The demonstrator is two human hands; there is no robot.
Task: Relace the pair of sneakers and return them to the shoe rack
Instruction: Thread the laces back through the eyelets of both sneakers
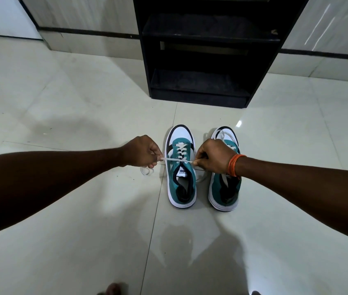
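Glossy pale floor tiles [83,92], black wooden shoe rack [209,50] beyond. Your left hand [142,153] and right hand [210,156] each pinch the soft white lace [170,159] of the left teal-and-white sneaker [180,167]; limp, light, so grip near the eyelets.

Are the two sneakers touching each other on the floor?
Apart. The head view shows a strip of bare floor between the left sneaker and the right sneaker along their heels; the right hand hides part of the gap further forward.
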